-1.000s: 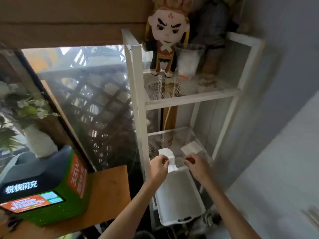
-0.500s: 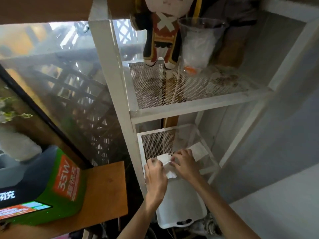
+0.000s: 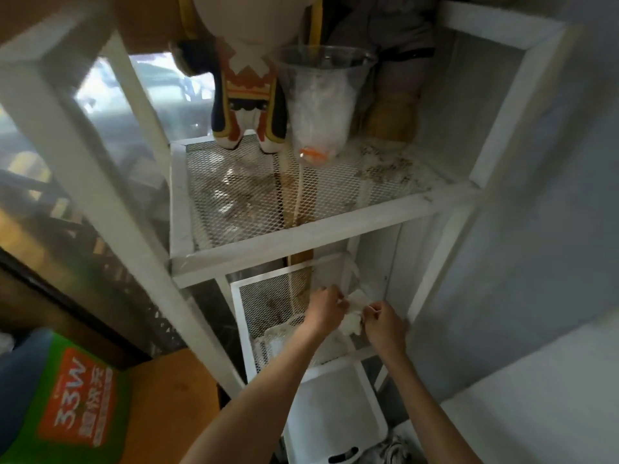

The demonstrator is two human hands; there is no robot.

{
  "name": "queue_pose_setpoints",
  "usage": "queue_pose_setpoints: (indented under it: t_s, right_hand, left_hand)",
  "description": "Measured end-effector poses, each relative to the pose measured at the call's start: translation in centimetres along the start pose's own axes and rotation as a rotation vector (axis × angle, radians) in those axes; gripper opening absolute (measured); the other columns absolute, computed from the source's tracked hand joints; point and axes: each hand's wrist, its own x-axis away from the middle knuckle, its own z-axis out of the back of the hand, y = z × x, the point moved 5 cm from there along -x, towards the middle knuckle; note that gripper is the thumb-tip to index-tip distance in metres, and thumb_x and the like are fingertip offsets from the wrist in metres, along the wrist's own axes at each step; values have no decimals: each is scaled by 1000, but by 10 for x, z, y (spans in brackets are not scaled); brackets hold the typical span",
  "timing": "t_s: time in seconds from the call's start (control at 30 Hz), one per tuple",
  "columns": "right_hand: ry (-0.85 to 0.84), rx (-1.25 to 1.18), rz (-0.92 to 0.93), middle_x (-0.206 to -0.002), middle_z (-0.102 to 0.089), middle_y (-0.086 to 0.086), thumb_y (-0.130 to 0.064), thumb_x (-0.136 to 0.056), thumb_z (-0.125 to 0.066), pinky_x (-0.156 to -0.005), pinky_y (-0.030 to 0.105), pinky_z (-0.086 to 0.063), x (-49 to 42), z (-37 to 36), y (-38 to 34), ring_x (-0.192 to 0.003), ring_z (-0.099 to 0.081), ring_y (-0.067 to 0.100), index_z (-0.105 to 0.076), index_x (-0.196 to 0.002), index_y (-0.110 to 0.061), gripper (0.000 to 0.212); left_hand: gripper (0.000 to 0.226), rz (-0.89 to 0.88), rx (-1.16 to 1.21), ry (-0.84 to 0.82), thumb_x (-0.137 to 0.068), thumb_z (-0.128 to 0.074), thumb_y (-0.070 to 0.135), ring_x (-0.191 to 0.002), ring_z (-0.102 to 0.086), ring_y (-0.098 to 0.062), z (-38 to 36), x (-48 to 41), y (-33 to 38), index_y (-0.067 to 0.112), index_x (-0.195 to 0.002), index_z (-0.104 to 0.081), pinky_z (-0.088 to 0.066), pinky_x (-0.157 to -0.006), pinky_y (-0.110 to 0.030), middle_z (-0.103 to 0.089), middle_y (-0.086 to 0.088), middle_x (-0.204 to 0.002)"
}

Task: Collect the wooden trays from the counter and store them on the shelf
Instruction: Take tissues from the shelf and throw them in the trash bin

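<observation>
Here hands [image 3: 355, 316] pinch white wad [image 3: 353, 321] w/ plush doll [image 3: 249, 95], cup [image 3: 321, 98] above

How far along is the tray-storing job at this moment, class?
Done: nothing visible; no wooden tray sits on the white rack's mesh shelves. In hand: the left hand and right hand both pinch a crumpled white paper over the lower shelf. Left: fetching and shelving the trays, none of which are in view.
</observation>
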Motion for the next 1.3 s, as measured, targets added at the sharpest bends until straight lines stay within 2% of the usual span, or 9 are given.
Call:
queue_pose_setpoints:
  t_s: [0.17, 0.3, 0.4, 0.6, 0.73, 0.9, 1.03, 1.17, 1.3]
  right_hand:
    - [121, 159, 75, -102, -66, 7, -19, -95, -57, -92, 48, -48, -8, -3, 4, -93, -65, 29, -61, -100, -13, 9]
    - [83, 148, 142, -110, -57, 10, -16, -94, -59, -80, 44, -52, -11, -8, 1, -87, -63, 30, -61, -100, -11, 8]
    - [44, 147, 182, -108, -56, 8, -19, -94, -61, -74, 47, -56, -12, -12, 0, -89, -64, 28, -61, -100, -12, 10]
    - [-63, 259, 260, -127, -52, 8, -24, -94, -61, -85, 45, -55, -17, -16, -7, -110, -60, 27, -58, -128, -18, 35]
    - [-124, 336, 272, -120, -57, 6, -27, -93, -58, -85, 41, -51, -19, -16, -10, -112, -54, 30, -66, -114, -17, 24]
    - [-206, -110, 161, -99, -68, 0, -20, -94, -62, -81, 37, -56, 19, 7, -12, -92, -67, 21, -64, -104, -17, 11]
    - [-158, -378, 126, -91, -73, 0, -20, -89, -70, -68, 29, -59, 83, 24, -8, -80, -71, 13, -67, -97, -19, 9]
    - [-302, -536, -5, -99, -75, 13, -18, -91, -69, -70, 38, -61, 162, 13, 7, -85, -73, 23, -68, -100, -16, 9]
    - [-454, -505, -97, -103, -76, 7, -13, -93, -64, -72, 37, -60, 253, -10, 24, -89, -72, 22, -68, -105, -20, 14]
  left_hand:
    - [37, 79, -41, 2, -90, -64, 36, -111, -60, -35, -13, -11, -6, 4, -109, -65, -46, -91, -40, -66, -16, -116]
    - [46, 85, -77, -14, -85, -70, 35, -112, -57, -36, -15, -8, -11, 5, -117, -58, -45, -93, -41, -62, -16, -122]
    - [38, 45, -110, 12, -84, -71, 26, -108, -58, -36, -16, -5, -13, 3, -112, -59, -43, -88, -41, -63, -17, -118]
    - [26, 39, -74, 44, -88, -67, 23, -104, -55, -35, -16, 2, -15, 7, -106, -58, -42, -76, -37, -53, -17, -117]
    - [9, 69, 49, 66, -85, -59, 10, -89, -60, -29, -4, 15, -15, 11, -92, -53, -39, -66, -32, -62, -11, -97]
    - [42, 171, 796, -41, -90, -62, 15, -95, -60, -18, 17, 73, -8, 13, -127, -42, -52, -66, -22, -57, -10, -115]
    - [66, 166, 867, -174, -74, -73, 54, -98, -66, -16, 23, 141, -14, 23, -127, -47, -56, -77, -31, -64, -6, -117]
    - [51, 106, 822, -223, -79, -72, 31, -93, -66, -19, 30, 212, -49, 15, -123, -53, -55, -75, -29, -66, -10, -113]
    - [21, 192, 903, -157, -99, -54, 20, -83, -67, -22, 39, 286, -104, 6, -112, -61, -56, -69, -28, -67, -22, -106]
